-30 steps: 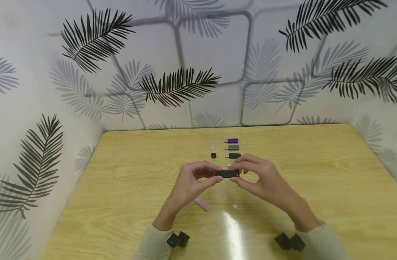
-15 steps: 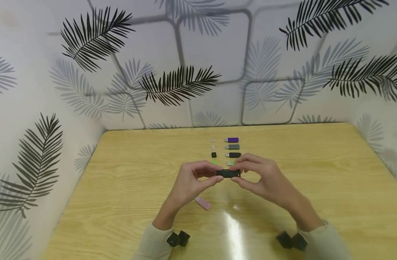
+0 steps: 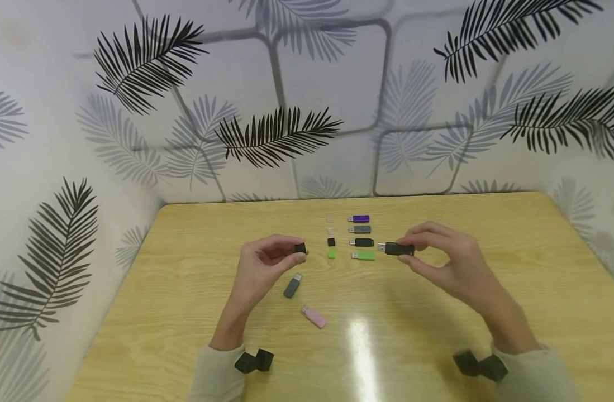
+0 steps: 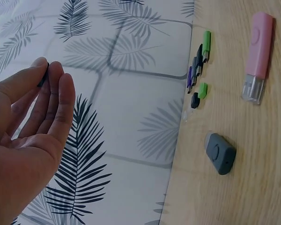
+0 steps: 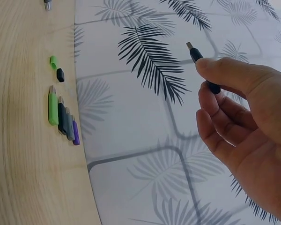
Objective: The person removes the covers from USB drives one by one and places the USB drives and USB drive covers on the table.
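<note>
My left hand [image 3: 261, 268] pinches a small black cap [image 3: 300, 248] between thumb and fingers, above the table. In my right hand [image 3: 450, 259] is a black USB stick [image 3: 398, 249], its metal plug bare and pointing left. Cap and stick are well apart. Just left of the right hand, a column of USB sticks lies on the table: purple [image 3: 360, 219], grey [image 3: 361, 229], black [image 3: 363, 242] and green [image 3: 365, 256]. Beside them runs a column of caps, with a black cap [image 3: 331, 242], a green cap [image 3: 332, 255] and clear ones behind.
A grey USB stick [image 3: 292, 287] with its plug bare lies below the left hand. Nearer the front is a pink USB stick [image 4: 260, 47], also uncapped. The wooden table [image 3: 196, 312] meets a leaf-patterned wall covering [image 3: 332, 78] at its back edge.
The hands have drawn apart, left hand leftward and right hand rightward. The black cap has come off the black USB stick. The grey stick, earlier hidden, now shows.
</note>
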A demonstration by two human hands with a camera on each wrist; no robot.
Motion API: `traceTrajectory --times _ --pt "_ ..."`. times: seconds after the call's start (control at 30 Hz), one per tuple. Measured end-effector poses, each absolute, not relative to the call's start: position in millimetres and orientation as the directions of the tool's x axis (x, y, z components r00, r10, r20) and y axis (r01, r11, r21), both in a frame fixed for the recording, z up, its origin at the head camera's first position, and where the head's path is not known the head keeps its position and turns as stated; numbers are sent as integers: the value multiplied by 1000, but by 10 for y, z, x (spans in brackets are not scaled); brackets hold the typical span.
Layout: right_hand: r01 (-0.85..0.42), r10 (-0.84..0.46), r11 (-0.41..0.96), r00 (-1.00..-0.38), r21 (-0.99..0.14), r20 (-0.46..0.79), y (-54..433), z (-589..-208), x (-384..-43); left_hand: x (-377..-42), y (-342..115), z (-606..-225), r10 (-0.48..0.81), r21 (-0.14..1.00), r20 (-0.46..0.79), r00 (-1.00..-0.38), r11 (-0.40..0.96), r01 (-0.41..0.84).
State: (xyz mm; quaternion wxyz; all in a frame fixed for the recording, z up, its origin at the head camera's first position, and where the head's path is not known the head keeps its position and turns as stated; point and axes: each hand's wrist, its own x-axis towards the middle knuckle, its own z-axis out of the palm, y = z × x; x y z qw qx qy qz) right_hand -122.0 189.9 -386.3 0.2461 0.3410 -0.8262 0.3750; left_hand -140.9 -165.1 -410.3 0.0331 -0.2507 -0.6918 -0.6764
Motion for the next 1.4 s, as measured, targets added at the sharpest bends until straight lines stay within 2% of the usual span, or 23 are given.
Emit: traceTrajectory --times 0.23,0.53,0.83,1.07,1.4 --pt "-730 -331 498 -659 -468 676 1918 -3917 -1242 -1398 -1626 -4142 294 932 356 -887 -36 362" --pt "-708 -301 487 -686 -511 663 1903 -4009 -1286 -1420 -1551 -4238 238 942 305 -922 64 328" --pt "-650 -316 528 -747 -546 584 1862 -4136 -1316 -1404 -1466 -4310 241 947 254 -937 137 292" --pt "-634 -313 506 -767 -586 560 1847 -4238 -1348 -1400 -1418 -4367 232 947 249 -940 148 287" --pt "-573 -281 482 -817 -662 503 1767 -4350 -1370 -1418 -1354 -4465 232 927 240 -942 233 294"
